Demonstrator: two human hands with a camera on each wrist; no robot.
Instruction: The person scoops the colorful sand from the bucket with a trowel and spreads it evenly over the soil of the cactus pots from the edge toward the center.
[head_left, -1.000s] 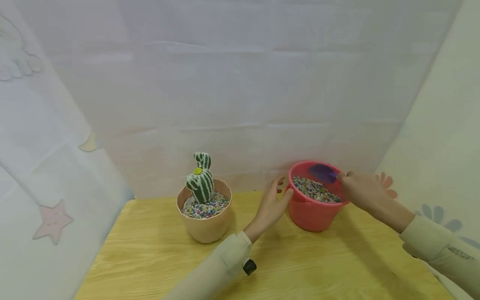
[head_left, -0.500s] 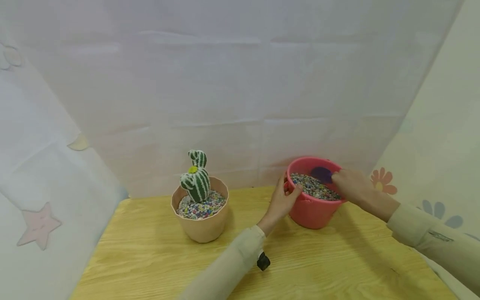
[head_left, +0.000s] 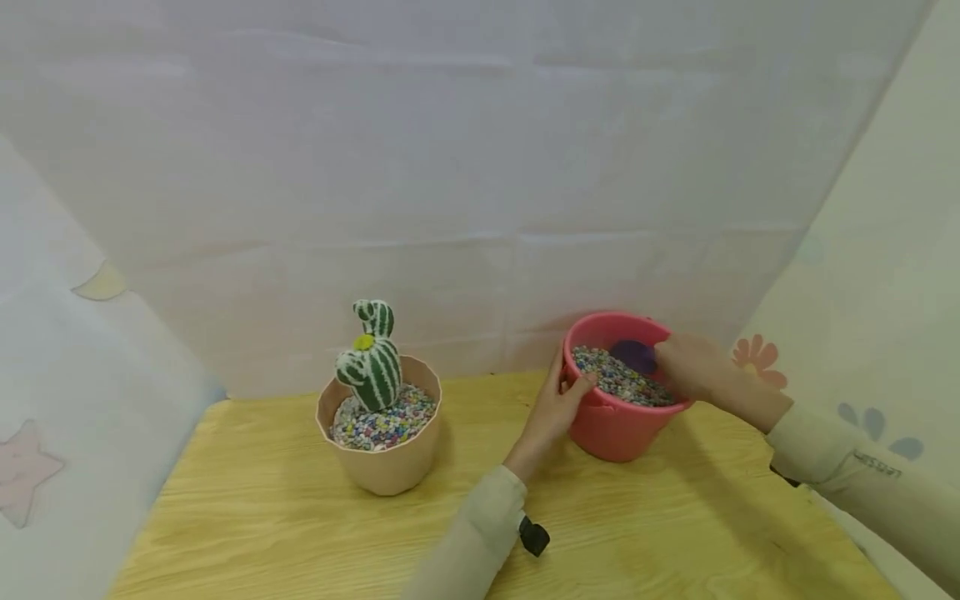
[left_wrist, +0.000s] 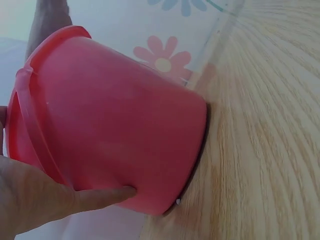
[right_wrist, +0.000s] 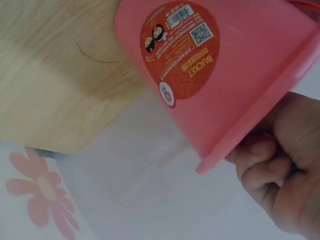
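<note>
Toward the right end of the wooden table (head_left: 300, 533), near the pale back wall (head_left: 405, 167), I have the pink bucket (head_left: 611, 433) standing between the two hands, multicoloured gravel (head_left: 615, 377) inside it. My left wrist feed shows the left hand (head_left: 553, 410) laid against the bucket's outer side, one finger extended straight along it, just beside the bucket's handle (left_wrist: 34, 125). On the head feed, its thumb reaches the near rim.

The right hand (head_left: 693, 367) is at the opposite rim, fingers curled round the grip of a purple scoop (head_left: 632, 356). The scoop's blade is inside the bucket at the gravel; I cannot tell how deep its edge sits. My right wrist feed shows those curled fingers right beside the rim and, on the bucket's side, a red-orange sticker (right_wrist: 185, 55) reading "BUCKET".

Well to the left on the same table, I see a peach-coloured planter (head_left: 386, 471) with similar gravel in it. A green-and-white striped cactus (head_left: 378, 375) stands there, leaning slightly, with a yellow flower (head_left: 363, 342) on it. Both arms wear pale sleeves (head_left: 480, 517), and a small black object (head_left: 534, 536) sits by the left cuff. On the right-hand wall I make out a red flower print (head_left: 759, 360).
</note>
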